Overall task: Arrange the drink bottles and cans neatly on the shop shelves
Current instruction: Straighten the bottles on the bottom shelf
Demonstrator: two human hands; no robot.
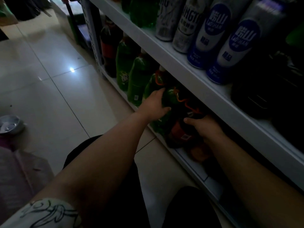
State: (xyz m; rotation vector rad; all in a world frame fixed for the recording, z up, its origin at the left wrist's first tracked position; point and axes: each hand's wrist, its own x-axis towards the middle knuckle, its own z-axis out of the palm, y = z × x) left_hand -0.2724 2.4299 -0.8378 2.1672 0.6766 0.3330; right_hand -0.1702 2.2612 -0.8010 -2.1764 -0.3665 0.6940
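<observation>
"Green plastic drink bottle (pixel 170 97): position to be entered." — Obs. 1

"Entered. It is held by the left hand (pixel 154 104) at the front of the lower white metal shelf (pixel 189 162). The fingers are curled over its shoulder and the thumb is set against the near side. An orange carry loop (pixel 178 96) is seen just past the fingertips. Upright or tilted: cannot be told in this dim light." — Obs. 2

"Right hand (pixel 204 125)?" — Obs. 1

"It is closed over the top of a dark plastic bottle with a red label (pixel 179 135), which is stood just right of the left hand and touches the green bottle. The cap is hidden under the fingers. Something orange (pixel 200 153) is glimpsed below the right wrist; it cannot be identified." — Obs. 2

"Surroundings to be noted." — Obs. 1

"Beyond the left hand, two more green plastic bottles (pixel 138 79) are lined along the same shelf, and a second dark red-labelled bottle (pixel 109 46) is stood at the far end. Above both hands, on the upper white shelf (pixel 197 83), two blue-and-white cans (pixel 235 50) are stood next to two silver cans (pixel 185 25). Left of the left forearm, pale glossy floor tiles (pixel 57 71) are seen, with a grey metal bowl (pixel 9 124) well apart from either hand." — Obs. 2
</observation>
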